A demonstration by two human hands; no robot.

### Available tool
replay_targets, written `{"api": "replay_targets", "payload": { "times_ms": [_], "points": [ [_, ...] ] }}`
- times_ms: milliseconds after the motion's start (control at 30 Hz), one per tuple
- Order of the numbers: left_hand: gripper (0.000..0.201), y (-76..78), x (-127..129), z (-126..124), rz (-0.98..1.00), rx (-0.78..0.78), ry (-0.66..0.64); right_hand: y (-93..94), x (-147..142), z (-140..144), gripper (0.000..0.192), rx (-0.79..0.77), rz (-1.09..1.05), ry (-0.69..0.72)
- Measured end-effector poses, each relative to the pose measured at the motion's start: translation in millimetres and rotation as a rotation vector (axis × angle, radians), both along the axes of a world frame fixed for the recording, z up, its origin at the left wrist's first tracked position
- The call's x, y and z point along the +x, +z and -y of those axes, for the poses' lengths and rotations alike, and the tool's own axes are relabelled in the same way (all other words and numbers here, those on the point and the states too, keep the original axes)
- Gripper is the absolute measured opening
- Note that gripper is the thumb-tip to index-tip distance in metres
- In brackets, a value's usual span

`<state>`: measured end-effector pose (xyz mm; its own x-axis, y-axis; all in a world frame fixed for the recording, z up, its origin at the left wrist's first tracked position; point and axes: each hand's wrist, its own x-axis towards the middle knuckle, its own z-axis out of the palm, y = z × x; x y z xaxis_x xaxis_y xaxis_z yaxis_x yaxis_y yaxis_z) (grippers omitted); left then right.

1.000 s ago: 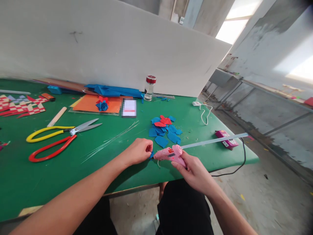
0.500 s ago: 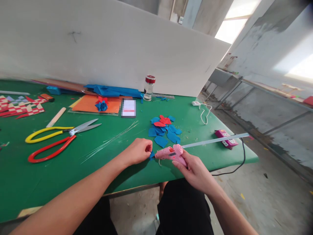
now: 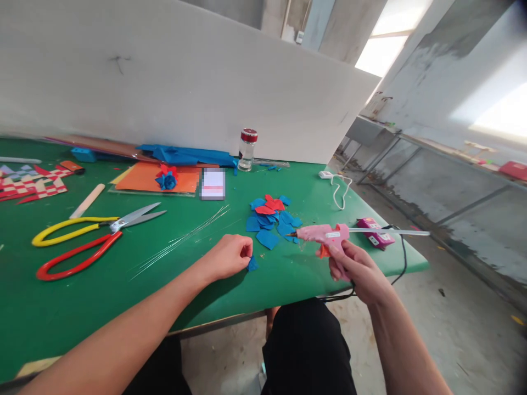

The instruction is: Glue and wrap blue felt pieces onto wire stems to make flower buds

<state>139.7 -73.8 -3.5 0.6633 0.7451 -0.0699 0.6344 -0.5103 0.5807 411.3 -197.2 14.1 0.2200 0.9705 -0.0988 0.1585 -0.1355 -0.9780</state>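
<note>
Your left hand (image 3: pixel 226 257) pinches a small blue petal (image 3: pixel 252 264) on the table (image 3: pixel 102 296), fingers together on it. Your right hand (image 3: pixel 356 269) is clamped around the glue gun (image 3: pixel 325 235), held clear of that piece. No bond is visible; a pile of petals (image 3: pixel 269 216) lies unassembled. The gun's long axis runs left to right, nozzle pointing left toward the pile.
</note>
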Motion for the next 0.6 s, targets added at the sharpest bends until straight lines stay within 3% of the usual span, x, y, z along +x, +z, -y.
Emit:
{"api": "replay_targets", "payload": {
  "times_ms": [133, 267, 400, 500, 600],
  "points": [
    [0.009, 2.2, -1.5, -1.8, 0.008, -0.034, 0.007, -7.5, 35.1, -15.6, 0.049, -0.085, -0.149, -0.155],
    [0.010, 4.5, -4.7, -3.4, 0.043, -0.188, 0.047, -23.1, 58.8, -29.9, 0.052, -0.154, 0.008, -0.235],
    [0.010, 8.1, -9.1, -5.6, 0.097, -0.322, 0.110, -35.1, 69.9, -36.1, 0.053, -0.157, 0.383, -0.243],
    [0.013, 12.3, -12.8, -7.4, 0.171, -0.388, 0.095, -32.2, 69.8, -34.3, 0.047, -0.220, 0.783, -0.225],
    [0.017, 18.6, -17.1, -8.1, 0.231, -0.428, 0.079, -19.6, 49.1, -31.6, 0.042, -0.130, 1.069, -0.399]
  ]
}}
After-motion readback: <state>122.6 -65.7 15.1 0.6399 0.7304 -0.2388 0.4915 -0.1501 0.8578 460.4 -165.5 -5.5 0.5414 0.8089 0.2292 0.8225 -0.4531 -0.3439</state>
